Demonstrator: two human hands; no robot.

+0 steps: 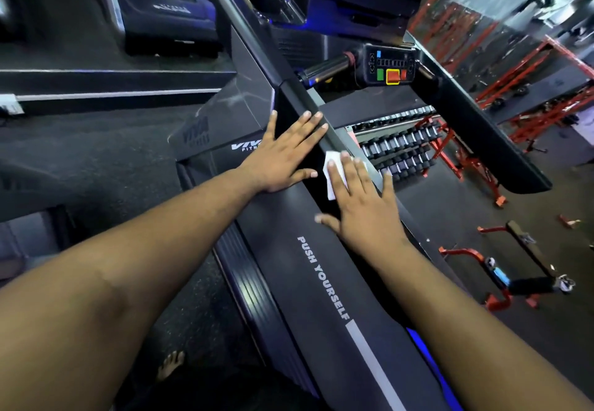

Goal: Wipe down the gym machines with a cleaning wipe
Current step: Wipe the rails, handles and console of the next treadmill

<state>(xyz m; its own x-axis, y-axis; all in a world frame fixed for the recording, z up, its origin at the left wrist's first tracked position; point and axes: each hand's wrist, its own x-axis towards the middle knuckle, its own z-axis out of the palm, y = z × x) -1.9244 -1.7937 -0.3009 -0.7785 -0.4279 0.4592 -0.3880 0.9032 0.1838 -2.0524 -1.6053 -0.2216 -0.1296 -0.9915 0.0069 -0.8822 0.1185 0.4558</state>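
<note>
A black treadmill fills the middle of the view, and its left side rail (324, 269) carries the words PUSH YOURSELF. My right hand (360, 198) lies flat on the rail with straight fingers, pressing a white cleaning wipe (331, 169) against it. Most of the wipe is hidden under my fingers. My left hand (283, 153) rests flat on the same rail just beyond, fingers spread, holding nothing.
The treadmill's control panel (390, 66) with green, red and yellow buttons sits ahead between the handlebars. Its right handrail (482, 134) runs along the right. A mirror at the right shows dumbbell racks (401, 147) and red benches. Another treadmill (167, 2) stands far left.
</note>
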